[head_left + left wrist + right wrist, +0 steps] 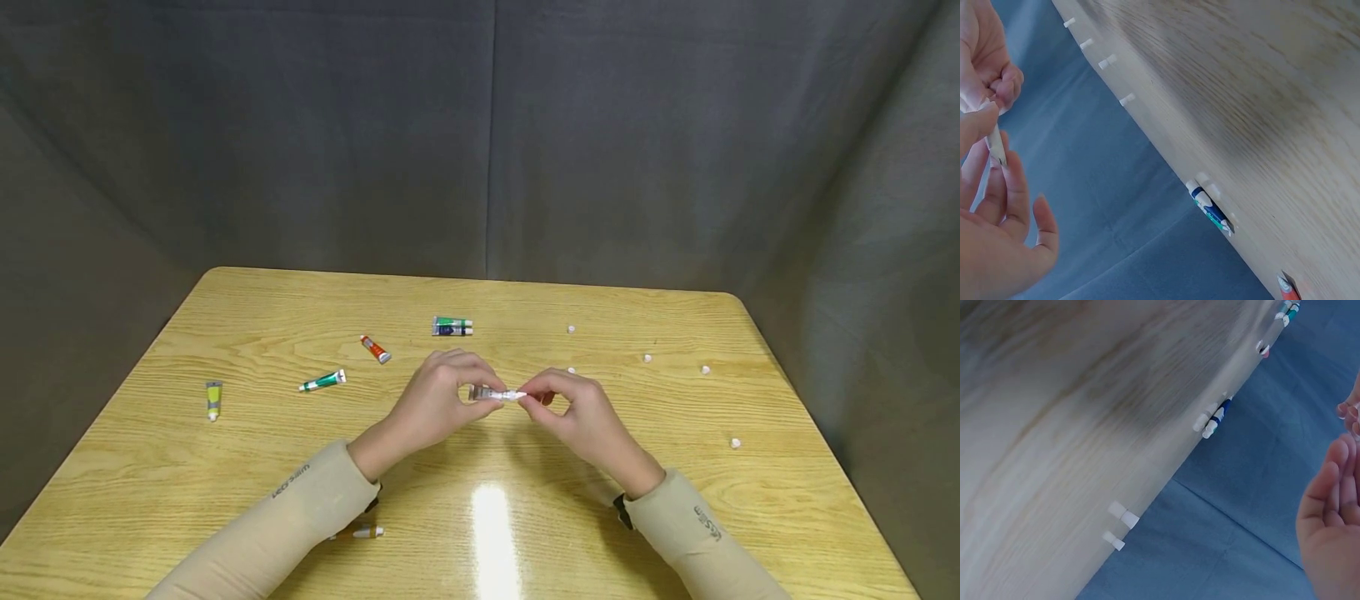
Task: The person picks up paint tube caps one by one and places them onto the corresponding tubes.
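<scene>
Over the middle of the table my left hand (442,387) pinches a small whitish paint tube (495,395) between thumb and fingers. The tube lies level, its flat crimped end to the left. My right hand (581,408) pinches the white cap end of that tube with thumb and forefinger; the fingertips mostly hide the cap. In the left wrist view the tube (996,147) shows between the left fingers, with the right hand (988,56) at its upper end. In the right wrist view the right hand (1335,519) is partly cut off at the frame's edge.
Left of the hands lie a yellow-green tube (214,400), a green tube (322,381) and a red tube (376,349). Two tubes (452,326) lie side by side behind. An ochre-banded tube (367,532) is near the left forearm. Several white caps (705,369) are scattered right.
</scene>
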`<state>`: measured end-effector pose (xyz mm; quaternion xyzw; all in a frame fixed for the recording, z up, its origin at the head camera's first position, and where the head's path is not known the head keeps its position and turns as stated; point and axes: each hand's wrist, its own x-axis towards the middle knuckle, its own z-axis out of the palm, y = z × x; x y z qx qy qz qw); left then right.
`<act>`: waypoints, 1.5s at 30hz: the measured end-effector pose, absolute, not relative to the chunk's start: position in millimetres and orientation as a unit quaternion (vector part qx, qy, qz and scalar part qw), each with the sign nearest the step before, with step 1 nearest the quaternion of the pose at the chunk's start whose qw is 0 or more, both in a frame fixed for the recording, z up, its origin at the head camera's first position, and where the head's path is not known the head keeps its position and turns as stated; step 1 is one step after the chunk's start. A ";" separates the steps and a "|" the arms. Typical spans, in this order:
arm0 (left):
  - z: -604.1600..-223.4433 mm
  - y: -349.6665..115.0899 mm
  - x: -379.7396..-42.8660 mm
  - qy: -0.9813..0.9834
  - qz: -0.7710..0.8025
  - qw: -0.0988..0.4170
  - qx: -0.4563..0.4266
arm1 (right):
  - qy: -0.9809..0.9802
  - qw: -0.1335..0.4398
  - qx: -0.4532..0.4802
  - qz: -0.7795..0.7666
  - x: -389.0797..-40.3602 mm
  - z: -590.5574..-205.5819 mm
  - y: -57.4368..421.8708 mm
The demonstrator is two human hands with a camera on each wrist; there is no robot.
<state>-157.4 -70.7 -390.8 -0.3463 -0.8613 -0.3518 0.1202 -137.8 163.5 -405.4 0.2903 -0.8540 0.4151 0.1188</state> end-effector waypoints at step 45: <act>-388.6 -78.4 -155.4 -0.865 -0.337 0.135 -0.346 | -0.856 0.183 0.334 0.349 -135.5 -403.9 162.5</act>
